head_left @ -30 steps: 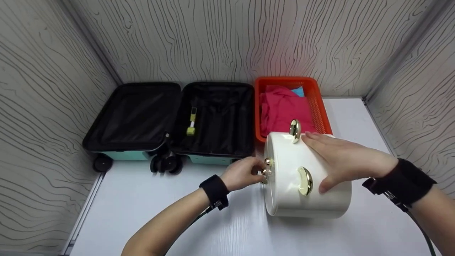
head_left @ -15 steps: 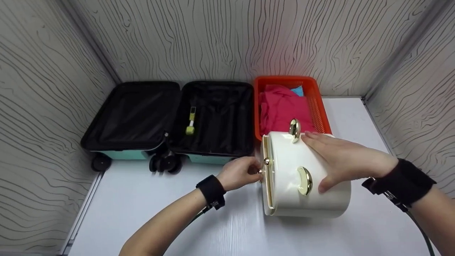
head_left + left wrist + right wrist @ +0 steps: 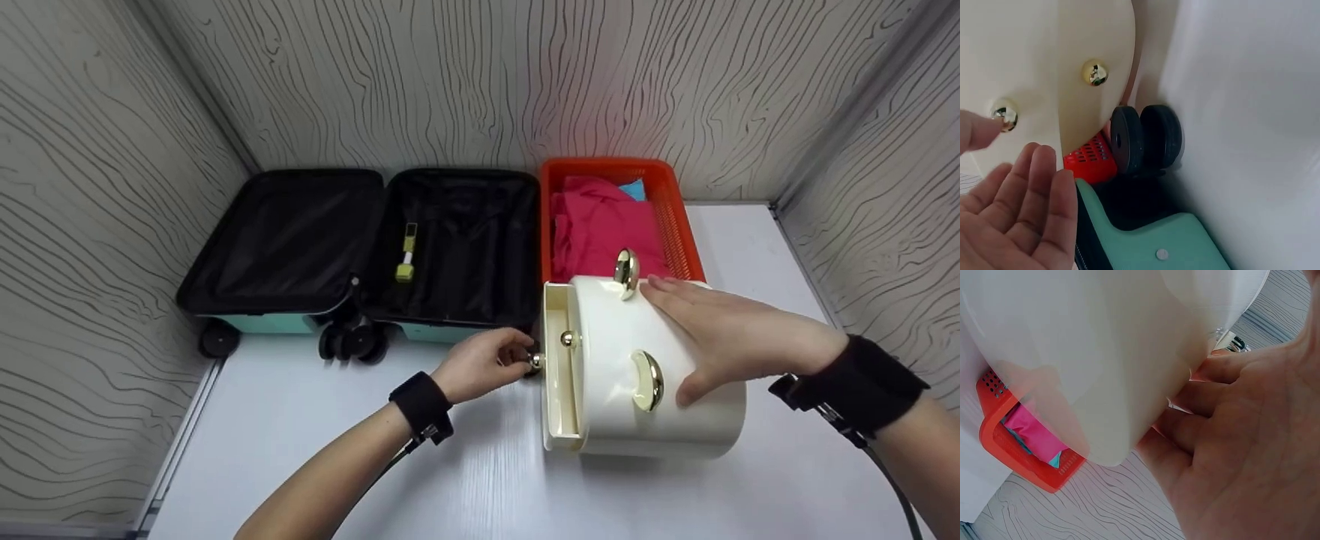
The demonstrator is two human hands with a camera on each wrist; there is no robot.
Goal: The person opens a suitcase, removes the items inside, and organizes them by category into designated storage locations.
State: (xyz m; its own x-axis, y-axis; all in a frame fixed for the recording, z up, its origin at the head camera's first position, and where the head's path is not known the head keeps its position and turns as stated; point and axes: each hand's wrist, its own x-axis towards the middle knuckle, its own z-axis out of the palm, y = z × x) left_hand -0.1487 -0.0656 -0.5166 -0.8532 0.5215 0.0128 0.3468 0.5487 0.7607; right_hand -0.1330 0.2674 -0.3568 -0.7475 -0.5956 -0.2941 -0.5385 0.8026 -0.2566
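A white rounded storage box (image 3: pixel 615 420) with gold trim stands on the white table. Its front drawer (image 3: pixel 550 397) is pulled partly out to the left, and the part of the inside that shows looks bare. My left hand (image 3: pixel 476 367) pinches the drawer's round gold knob (image 3: pixel 535 361); in the left wrist view the thumb touches that knob (image 3: pixel 1006 115). Another gold knob (image 3: pixel 569 339) sits on the box's front face. Across the top of the box lies my right hand (image 3: pixel 724 330), fingers spread, near two curved gold pieces, one of them on the side (image 3: pixel 648 381).
An opened suitcase (image 3: pixel 281 240) with black lining and turquoise shell lies behind on the left. A yellow-green strap (image 3: pixel 406 259) is in its right half. An orange basket (image 3: pixel 679 232) with pink cloth (image 3: pixel 611 232) and something blue stands behind the box. Patterned walls enclose the table.
The drawer, shut flush a second ago, has slid out leftward with my left hand on its knob. My right hand has stayed on the box.
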